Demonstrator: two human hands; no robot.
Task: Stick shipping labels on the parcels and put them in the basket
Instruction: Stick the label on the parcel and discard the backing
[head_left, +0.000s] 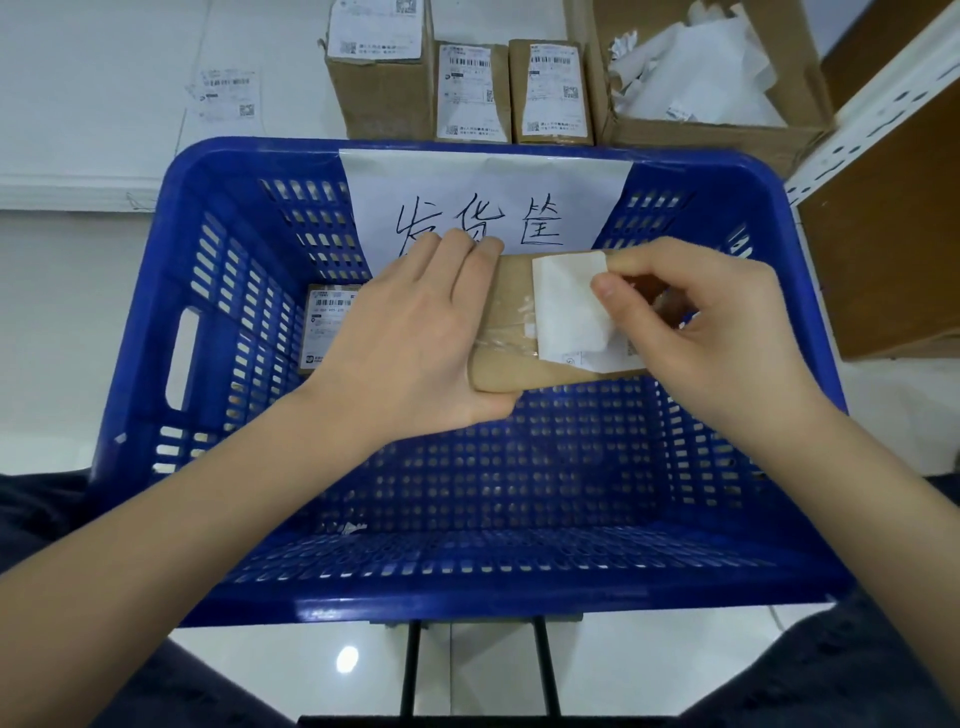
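Note:
My left hand (415, 338) grips the left end of a brown cardboard parcel (511, 332), held above the blue plastic basket (218, 322). My right hand (717, 322) pinches a white shipping label (566, 306) between thumb and forefinger; the label lies partly on the parcel's top, its near edge curled up. One labelled parcel (324, 322) lies inside the basket at the back left, partly hidden by my left hand.
A white paper sign (483, 202) with handwriting hangs on the basket's far wall. Three labelled boxes (467, 88) stand behind the basket. An open carton of white backing paper (696, 78) is at back right. Loose labels (223, 93) lie at back left. A white shelf frame (872, 114) stands right.

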